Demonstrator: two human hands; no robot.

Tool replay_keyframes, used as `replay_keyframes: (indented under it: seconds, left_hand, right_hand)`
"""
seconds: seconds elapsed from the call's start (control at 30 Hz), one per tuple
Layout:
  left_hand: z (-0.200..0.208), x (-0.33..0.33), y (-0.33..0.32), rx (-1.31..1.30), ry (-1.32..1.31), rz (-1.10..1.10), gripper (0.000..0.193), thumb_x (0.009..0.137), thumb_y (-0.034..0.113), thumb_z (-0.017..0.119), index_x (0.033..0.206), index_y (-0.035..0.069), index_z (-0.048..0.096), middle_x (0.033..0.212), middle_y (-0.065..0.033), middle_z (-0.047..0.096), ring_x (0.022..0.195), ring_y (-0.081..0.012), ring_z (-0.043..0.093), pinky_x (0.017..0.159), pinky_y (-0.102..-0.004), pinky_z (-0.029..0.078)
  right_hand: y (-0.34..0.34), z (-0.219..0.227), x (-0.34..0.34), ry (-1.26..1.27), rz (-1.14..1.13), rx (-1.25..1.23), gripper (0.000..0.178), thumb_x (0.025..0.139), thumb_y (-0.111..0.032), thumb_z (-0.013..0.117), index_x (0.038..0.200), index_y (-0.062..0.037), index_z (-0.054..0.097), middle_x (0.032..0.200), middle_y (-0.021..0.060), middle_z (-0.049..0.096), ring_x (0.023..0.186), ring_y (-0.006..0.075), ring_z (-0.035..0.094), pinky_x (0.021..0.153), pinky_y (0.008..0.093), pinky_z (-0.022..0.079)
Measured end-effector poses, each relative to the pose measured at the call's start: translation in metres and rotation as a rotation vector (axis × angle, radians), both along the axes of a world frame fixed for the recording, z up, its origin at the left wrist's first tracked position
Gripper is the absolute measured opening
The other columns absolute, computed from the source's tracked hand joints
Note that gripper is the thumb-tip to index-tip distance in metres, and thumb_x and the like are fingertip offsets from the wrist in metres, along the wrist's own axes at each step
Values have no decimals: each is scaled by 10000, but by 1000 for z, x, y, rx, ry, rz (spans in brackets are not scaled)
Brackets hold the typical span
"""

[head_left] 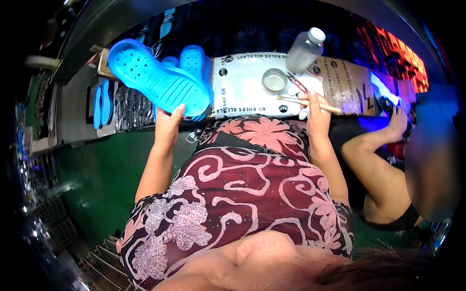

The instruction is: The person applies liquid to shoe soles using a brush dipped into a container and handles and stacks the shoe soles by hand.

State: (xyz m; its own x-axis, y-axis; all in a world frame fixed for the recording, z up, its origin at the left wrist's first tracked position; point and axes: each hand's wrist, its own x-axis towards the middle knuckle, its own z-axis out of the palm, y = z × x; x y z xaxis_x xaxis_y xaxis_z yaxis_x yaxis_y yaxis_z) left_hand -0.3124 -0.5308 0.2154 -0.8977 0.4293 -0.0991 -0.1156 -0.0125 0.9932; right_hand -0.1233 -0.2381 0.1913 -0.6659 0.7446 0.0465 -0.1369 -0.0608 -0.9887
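Observation:
My left hand (169, 125) grips a bright blue foam shoe sole (160, 80) by its heel end, thumb on top. Its face has small holes at the toe and ridges toward the heel. My right hand (318, 116) closes around a slim brush (331, 107) with a pale wooden handle, its tip pointing left over the work surface. Just beyond that tip stands a clear glass jar (274, 81). A red-edged tool (297, 83) that I cannot make out lies between the jar and my right hand. More blue soles (193, 63) lie behind the held one.
A translucent bottle (305, 51) with a white cap stands beyond the jar. Printed white wrapping (238, 82) covers the bench. Flat blue pieces (102, 104) lie at the left. At the right, a co-worker's hand (399, 121) is near a bright blue-white light (384, 89).

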Motion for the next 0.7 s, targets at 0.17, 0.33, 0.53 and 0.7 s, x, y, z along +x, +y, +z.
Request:
replay_keyframes:
  seconds: [0.17, 0.33, 0.53, 0.7]
  left_hand:
    - [10, 14, 68, -15, 158, -98, 409, 787, 97, 602, 1128, -12, 404, 957, -107, 559, 756, -142, 561, 652, -260, 476]
    - [15, 24, 96, -41, 270, -200, 389, 791, 69, 604, 1117, -37, 420, 998, -128, 571, 867, -172, 574, 775, -290, 467]
    - [20, 36, 107, -27, 331, -228, 371, 787, 39, 606, 1104, -41, 432, 1020, -140, 571, 895, -177, 576, 817, -297, 451]
    - [23, 40, 107, -43, 373, -240, 346, 787, 43, 608, 1083, -43, 451, 996, -133, 582, 891, -168, 571, 803, -291, 452]
  right_hand:
    - [-10, 36, -10, 81, 58, 70, 344, 899, -250, 478, 765, 37, 613, 693, 73, 582, 614, 112, 502, 617, 226, 397]
    - [-22, 52, -9, 62, 165, 502, 313, 888, -186, 473, 706, 25, 616, 646, 92, 587, 634, 159, 519, 754, 300, 397]
    - [-24, 42, -18, 182, 56, 683, 215, 820, -133, 554, 640, -40, 624, 583, 61, 554, 559, 203, 491, 620, 310, 383]
    - [-25, 40, -22, 144, 102, 869, 185, 786, -121, 577, 616, -58, 612, 574, 60, 541, 551, 225, 480, 623, 312, 356]
